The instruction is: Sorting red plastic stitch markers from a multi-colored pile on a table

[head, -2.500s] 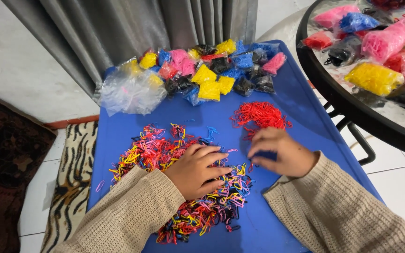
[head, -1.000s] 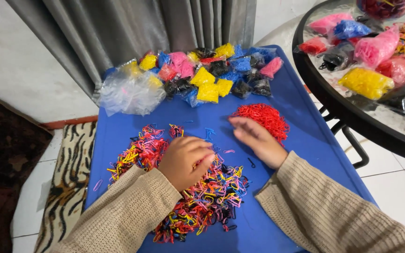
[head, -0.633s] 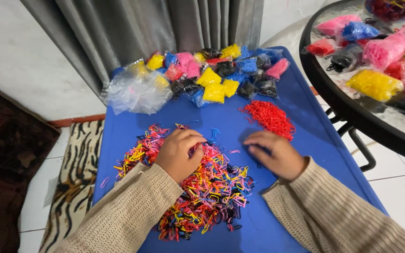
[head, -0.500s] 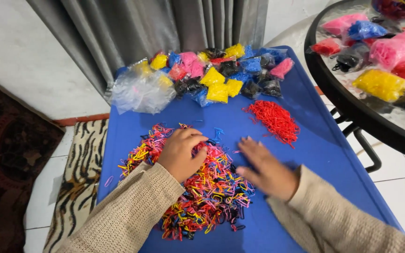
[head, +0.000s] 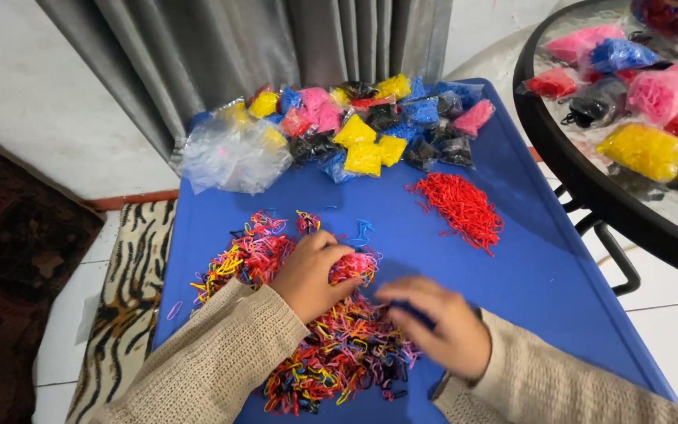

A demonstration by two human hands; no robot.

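While both hands are working the pile: nothing is being lifted clear.
Left hand (head: 311,275): curling loosely on top of the mixed pile of coloured rubber bands (head: 308,345), fingers bent and pinching a few pink ones; sitting about where it was half a second ago.
Right hand (head: 437,326): blurred, now lying at the pile's right edge, having pulled back from the red heap since 2.5 s ago; fingers are curling down, grip cannot be told.
Red band heap (head: 461,208): lying apart, up and right of the pile.
Blue table (head: 551,267): bearing everything.
Small filled bags (head: 370,133): bunching along the far edge.
View: sitting closer than before.
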